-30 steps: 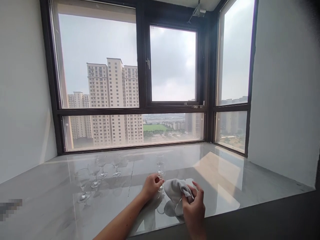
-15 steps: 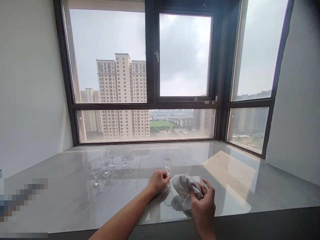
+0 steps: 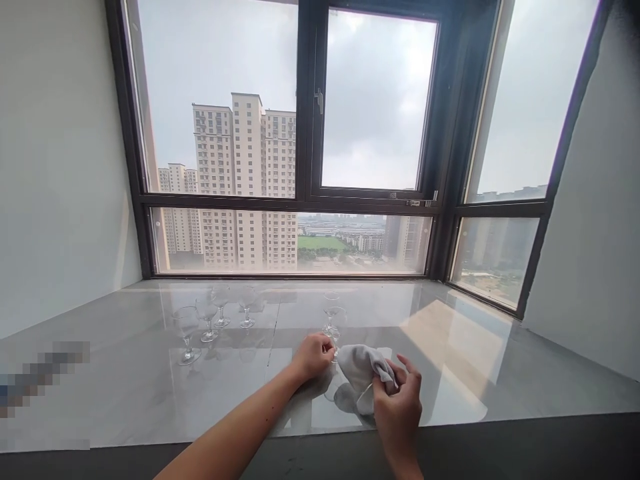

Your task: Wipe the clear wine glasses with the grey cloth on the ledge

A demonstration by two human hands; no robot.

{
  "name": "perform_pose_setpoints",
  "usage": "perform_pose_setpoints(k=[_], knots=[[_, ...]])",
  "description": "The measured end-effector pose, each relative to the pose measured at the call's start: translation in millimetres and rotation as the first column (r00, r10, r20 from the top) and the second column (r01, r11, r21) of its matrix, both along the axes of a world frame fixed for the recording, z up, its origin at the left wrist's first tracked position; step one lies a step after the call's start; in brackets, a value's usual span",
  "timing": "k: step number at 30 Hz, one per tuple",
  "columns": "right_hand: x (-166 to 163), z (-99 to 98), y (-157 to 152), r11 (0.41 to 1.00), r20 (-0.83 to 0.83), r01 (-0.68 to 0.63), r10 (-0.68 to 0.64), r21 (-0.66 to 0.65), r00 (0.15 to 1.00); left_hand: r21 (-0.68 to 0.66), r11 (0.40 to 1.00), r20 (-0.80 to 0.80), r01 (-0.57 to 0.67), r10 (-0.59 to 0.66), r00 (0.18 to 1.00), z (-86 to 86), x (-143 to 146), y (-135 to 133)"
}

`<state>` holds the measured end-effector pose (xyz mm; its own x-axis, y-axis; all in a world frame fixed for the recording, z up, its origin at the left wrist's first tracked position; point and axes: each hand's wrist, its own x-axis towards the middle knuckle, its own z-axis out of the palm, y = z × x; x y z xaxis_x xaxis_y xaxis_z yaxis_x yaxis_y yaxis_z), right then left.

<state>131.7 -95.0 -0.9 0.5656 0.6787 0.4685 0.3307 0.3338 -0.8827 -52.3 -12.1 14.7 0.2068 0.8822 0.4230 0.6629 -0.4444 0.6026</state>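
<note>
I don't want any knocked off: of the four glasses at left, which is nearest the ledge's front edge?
The leftmost glass. Its foot stands closest to the front edge of the ledge; the other three stand farther back, toward the window.

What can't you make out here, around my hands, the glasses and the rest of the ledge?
All in the head view:
- Glass by the left hand: the hand covers part of it, hiding the exact grip.
- Right hand: the gray cloth hides some fingertips.
- Glasses at left: faint, see-through rims blend into the ledge.
- Left edge: a pixelated patch masks what's there.
</note>
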Motion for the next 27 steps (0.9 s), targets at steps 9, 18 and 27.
perform_pose_setpoints(k=[9, 18, 27], knots=[[-1.3, 5.6, 1.5, 0.999, 0.026, -0.019, 0.021, -0.043, 0.999, 0.083, 0.989, -0.028, -0.125, 0.128, 0.991, 2.2, -0.3, -1.2], [-1.6, 7.5, 3.5, 0.999, 0.050, 0.005, -0.003, -0.039, 0.999, 0.087, 0.993, -0.031, -0.076, 0.079, 0.996, 1.9, 1.0, -4.4], [0.9, 0.6, 2.5, 1.000, 0.061, -0.012, 0.013, -0.015, 0.998, 0.070, 0.998, -0.053, 0.003, 0.001, 0.999, 0.9, -0.6, -3.9]])
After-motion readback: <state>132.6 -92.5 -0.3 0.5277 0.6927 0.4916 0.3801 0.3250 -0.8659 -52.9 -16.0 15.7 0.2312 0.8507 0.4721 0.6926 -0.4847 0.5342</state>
